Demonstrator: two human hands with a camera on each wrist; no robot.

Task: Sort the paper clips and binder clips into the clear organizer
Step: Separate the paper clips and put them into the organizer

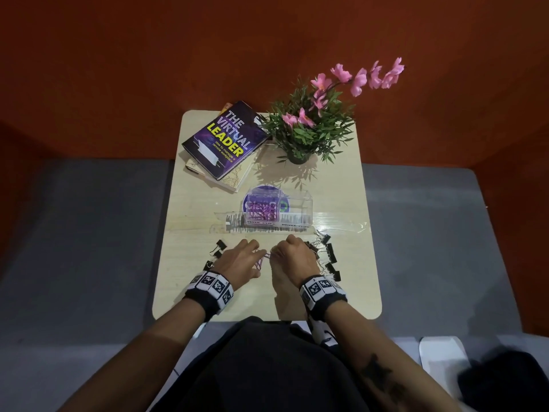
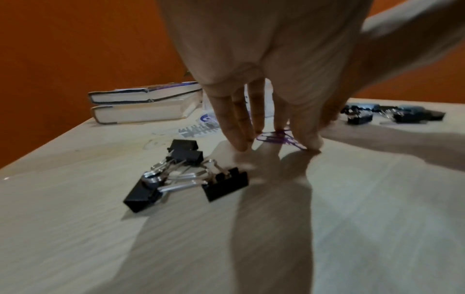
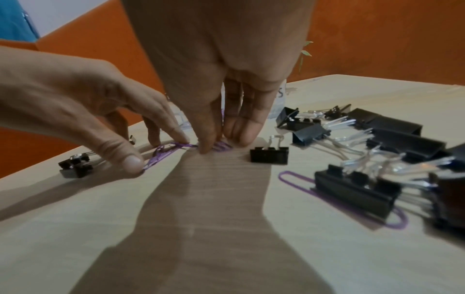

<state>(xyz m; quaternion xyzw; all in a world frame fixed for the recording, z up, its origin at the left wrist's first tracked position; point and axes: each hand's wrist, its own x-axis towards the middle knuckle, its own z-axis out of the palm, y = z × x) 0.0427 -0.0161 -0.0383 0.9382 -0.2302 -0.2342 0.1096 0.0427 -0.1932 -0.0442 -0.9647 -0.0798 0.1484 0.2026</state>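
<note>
The clear organizer (image 1: 297, 200) stands mid-table, its left compartment holding purple paper clips (image 1: 263, 214); the right compartment looks bare. Near the front edge, my left hand (image 1: 260, 261) arches over a small cluster of loose purple paper clips (image 2: 276, 137), thumb and fingertips pinching its ends. My right hand (image 1: 274, 254) points down beside it, its fingertips (image 3: 241, 137) bunched and pinching more purple clips (image 3: 222, 147). Black binder clips lie in two groups: one to the left (image 2: 186, 179), a larger one to the right (image 3: 352, 187). One purple paper clip (image 3: 297, 179) lies partly under a binder clip.
Two stacked books (image 1: 222, 141) and a potted plant with pink flowers (image 1: 309, 126) fill the table's far end. Clear plastic film (image 1: 341, 226) lies flat around the organizer. The small wooden table (image 1: 208, 295) has rounded corners, with grey cushions on both sides.
</note>
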